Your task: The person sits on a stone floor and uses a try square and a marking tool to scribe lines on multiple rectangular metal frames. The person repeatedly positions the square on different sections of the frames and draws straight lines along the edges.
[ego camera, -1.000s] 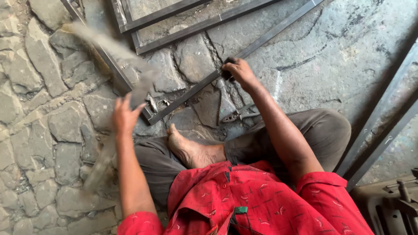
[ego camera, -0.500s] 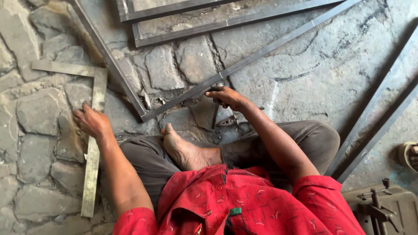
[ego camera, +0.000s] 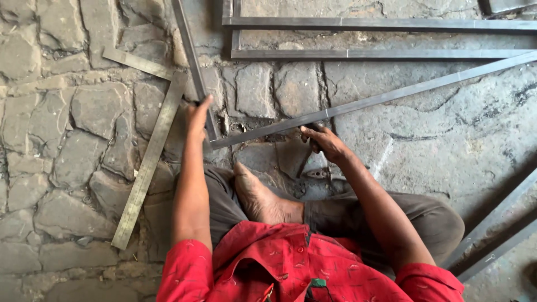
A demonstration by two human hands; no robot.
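2 steel bars meet at a corner on the stone floor just ahead of the bare foot (ego camera: 263, 196). The long bar (ego camera: 380, 99) runs up to the right, the other bar (ego camera: 193, 61) runs straight up. The left hand (ego camera: 197, 118) lies open on the corner. The right hand (ego camera: 327, 142) is clenched round a dark tool (ego camera: 306, 159) just under the long bar. To do this well, press both bars flat and check the corner against the square (ego camera: 146, 159) lying just left.
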